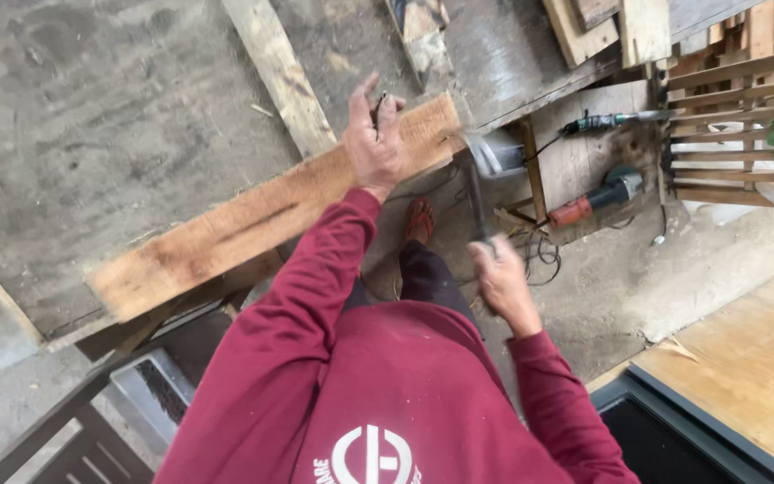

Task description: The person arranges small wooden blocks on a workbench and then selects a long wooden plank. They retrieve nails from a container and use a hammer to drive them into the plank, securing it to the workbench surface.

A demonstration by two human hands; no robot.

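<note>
My left hand (374, 145) rests on a long rough wooden plank (226, 235) near its far end and pinches a small dark nail-like piece upright between its fingertips. My right hand (500, 280) grips the handle of a hammer (477, 202). The hammer's head is motion-blurred just past the plank's right end, close to my left hand. The plank lies at a slant across a grey worn surface (91, 116). Both my sleeves are dark red.
A red and teal power drill (600, 194) and a second power tool (615, 119) lie on a board to the right, with cables (539, 255) beside them. Slatted wood (736, 116) stands far right, loose boards (602, 27) at top, and a plywood sheet (754, 358) at bottom right. A red sandal (420, 220) is below the plank.
</note>
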